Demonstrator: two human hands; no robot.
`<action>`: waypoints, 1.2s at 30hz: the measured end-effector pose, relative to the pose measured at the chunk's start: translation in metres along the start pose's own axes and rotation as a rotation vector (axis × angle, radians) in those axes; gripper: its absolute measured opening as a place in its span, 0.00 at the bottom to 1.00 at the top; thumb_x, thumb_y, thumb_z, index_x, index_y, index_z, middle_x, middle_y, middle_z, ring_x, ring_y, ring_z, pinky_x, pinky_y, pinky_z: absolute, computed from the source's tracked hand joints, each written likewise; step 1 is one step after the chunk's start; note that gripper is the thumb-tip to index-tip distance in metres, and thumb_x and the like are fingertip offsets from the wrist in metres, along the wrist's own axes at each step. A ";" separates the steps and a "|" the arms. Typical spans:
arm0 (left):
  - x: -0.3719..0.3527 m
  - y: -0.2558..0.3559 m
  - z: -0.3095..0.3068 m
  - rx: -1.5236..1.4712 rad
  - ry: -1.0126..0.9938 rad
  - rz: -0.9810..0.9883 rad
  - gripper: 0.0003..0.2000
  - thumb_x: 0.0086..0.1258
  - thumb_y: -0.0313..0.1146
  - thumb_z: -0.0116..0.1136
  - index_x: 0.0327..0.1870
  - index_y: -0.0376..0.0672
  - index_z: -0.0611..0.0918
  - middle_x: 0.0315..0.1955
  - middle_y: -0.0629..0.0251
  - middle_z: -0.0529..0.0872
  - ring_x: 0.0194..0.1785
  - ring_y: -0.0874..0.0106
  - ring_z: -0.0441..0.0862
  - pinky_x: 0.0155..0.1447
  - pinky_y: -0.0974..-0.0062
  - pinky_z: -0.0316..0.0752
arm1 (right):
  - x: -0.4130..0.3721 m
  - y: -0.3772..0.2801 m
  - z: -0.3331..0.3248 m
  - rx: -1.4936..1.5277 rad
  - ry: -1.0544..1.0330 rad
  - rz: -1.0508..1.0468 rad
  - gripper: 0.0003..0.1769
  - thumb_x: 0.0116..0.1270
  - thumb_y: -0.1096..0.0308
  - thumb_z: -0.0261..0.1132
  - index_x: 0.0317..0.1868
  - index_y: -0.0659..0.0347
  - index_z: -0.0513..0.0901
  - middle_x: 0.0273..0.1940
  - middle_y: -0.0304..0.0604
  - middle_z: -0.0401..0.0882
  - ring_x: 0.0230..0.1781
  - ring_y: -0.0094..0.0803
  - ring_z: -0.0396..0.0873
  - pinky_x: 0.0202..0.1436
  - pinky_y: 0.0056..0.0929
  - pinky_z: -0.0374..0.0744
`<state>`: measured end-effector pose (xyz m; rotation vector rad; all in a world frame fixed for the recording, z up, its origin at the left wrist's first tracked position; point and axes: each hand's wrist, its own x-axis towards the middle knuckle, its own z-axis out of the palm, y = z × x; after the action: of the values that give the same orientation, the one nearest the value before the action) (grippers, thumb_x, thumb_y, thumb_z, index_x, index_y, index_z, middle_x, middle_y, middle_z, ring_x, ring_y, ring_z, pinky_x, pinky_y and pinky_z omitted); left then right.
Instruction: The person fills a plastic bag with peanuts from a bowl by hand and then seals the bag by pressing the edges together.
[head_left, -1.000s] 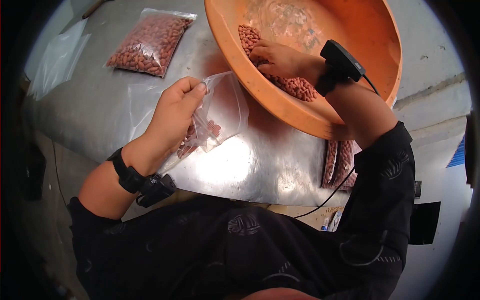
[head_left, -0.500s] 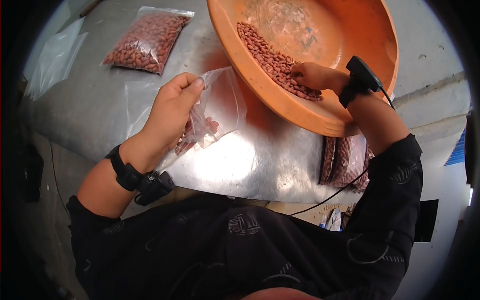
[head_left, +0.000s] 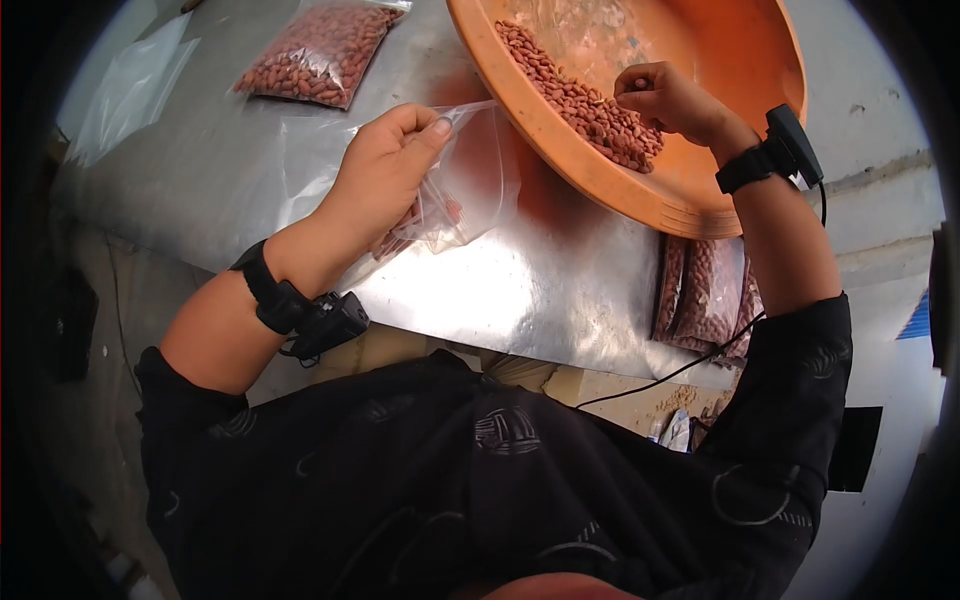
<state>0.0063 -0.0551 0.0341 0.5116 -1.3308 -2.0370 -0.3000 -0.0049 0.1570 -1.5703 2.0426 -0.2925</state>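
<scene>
My left hand [head_left: 385,165] pinches the top edge of a clear plastic bag [head_left: 480,180] between thumb and fingers. A few reddish peanuts show low in the bag, partly behind the hand. Over the orange basin [head_left: 610,185], my right hand [head_left: 672,102] is raised with its fingers curled in. A peanut shows between those fingers; whatever else is in the palm is hidden. Beneath it, a pile of red-skinned peanuts [head_left: 585,105] lies along the near side of the tilted basin.
A filled bag of peanuts [head_left: 322,55] lies at the back left of the metal table [head_left: 580,290]. Flat clear bags [head_left: 130,90] are at the far left. More filled bags [head_left: 708,290] sit below the basin, near the table edge. A black cable [head_left: 660,382] runs by my right arm.
My right hand has lifted out of the peanut pile, its fingers now curled above it. My left hand still grips the bag. The whole view has shifted slightly.
</scene>
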 end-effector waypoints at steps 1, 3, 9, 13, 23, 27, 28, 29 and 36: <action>0.000 0.000 0.001 0.000 0.004 -0.016 0.09 0.71 0.34 0.48 0.40 0.37 0.73 0.26 0.69 0.73 0.23 0.79 0.75 0.27 0.75 0.81 | -0.005 -0.011 0.001 0.067 0.010 -0.030 0.05 0.65 0.66 0.62 0.36 0.58 0.78 0.23 0.27 0.67 0.19 0.13 0.67 0.18 0.13 0.62; -0.001 0.000 0.003 -0.003 0.014 -0.051 0.09 0.71 0.36 0.49 0.40 0.39 0.72 0.26 0.70 0.71 0.21 0.76 0.76 0.28 0.74 0.81 | -0.017 -0.041 0.010 0.167 -0.002 -0.186 0.06 0.65 0.66 0.62 0.37 0.59 0.78 0.22 0.27 0.66 0.19 0.12 0.66 0.18 0.12 0.61; -0.009 0.003 0.006 -0.052 0.038 -0.057 0.08 0.71 0.36 0.48 0.40 0.40 0.72 0.26 0.71 0.71 0.24 0.76 0.76 0.29 0.73 0.81 | -0.044 -0.115 0.072 0.423 -0.238 -0.311 0.06 0.63 0.68 0.63 0.36 0.62 0.81 0.21 0.29 0.69 0.20 0.15 0.68 0.21 0.14 0.67; -0.016 0.002 0.012 -0.118 0.066 0.031 0.10 0.73 0.36 0.46 0.40 0.38 0.74 0.29 0.70 0.74 0.29 0.80 0.73 0.29 0.79 0.75 | -0.044 -0.127 0.120 0.518 -0.128 -0.176 0.06 0.63 0.67 0.63 0.35 0.62 0.78 0.22 0.30 0.70 0.19 0.16 0.68 0.19 0.15 0.66; -0.023 -0.004 0.010 -0.044 0.145 0.081 0.08 0.73 0.36 0.46 0.43 0.41 0.72 0.27 0.72 0.73 0.29 0.83 0.71 0.33 0.85 0.69 | -0.025 -0.113 0.154 0.694 -0.075 -0.021 0.11 0.63 0.69 0.60 0.44 0.66 0.76 0.32 0.39 0.76 0.30 0.24 0.77 0.33 0.22 0.77; -0.017 -0.008 0.001 -0.102 0.113 0.094 0.08 0.73 0.37 0.46 0.43 0.41 0.71 0.26 0.71 0.73 0.28 0.81 0.73 0.33 0.83 0.72 | -0.039 -0.125 0.143 0.617 -0.078 -0.021 0.16 0.65 0.69 0.59 0.51 0.67 0.74 0.43 0.42 0.77 0.43 0.27 0.78 0.45 0.26 0.79; -0.014 -0.011 -0.003 -0.117 0.103 0.115 0.09 0.73 0.37 0.45 0.43 0.41 0.71 0.26 0.71 0.73 0.28 0.81 0.73 0.33 0.82 0.73 | -0.042 -0.126 0.136 0.588 -0.091 -0.067 0.16 0.65 0.69 0.59 0.51 0.67 0.74 0.44 0.43 0.77 0.44 0.28 0.78 0.45 0.26 0.79; -0.010 -0.014 -0.006 -0.134 0.091 0.135 0.09 0.73 0.37 0.45 0.43 0.41 0.71 0.26 0.71 0.72 0.28 0.80 0.74 0.33 0.81 0.74 | -0.043 -0.125 0.126 0.558 -0.102 -0.112 0.16 0.65 0.69 0.59 0.52 0.67 0.74 0.45 0.43 0.77 0.45 0.29 0.78 0.46 0.27 0.79; 0.008 -0.003 -0.010 -0.224 0.074 0.108 0.08 0.73 0.36 0.46 0.42 0.42 0.70 0.24 0.73 0.71 0.27 0.81 0.73 0.32 0.81 0.74 | -0.024 -0.063 0.007 0.140 0.181 -0.197 0.22 0.66 0.59 0.57 0.56 0.62 0.73 0.51 0.44 0.75 0.51 0.33 0.75 0.50 0.32 0.77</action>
<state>0.0053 -0.0665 0.0272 0.4008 -1.0482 -2.0255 -0.2400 -0.0003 0.1887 -1.7118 1.9519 -0.6594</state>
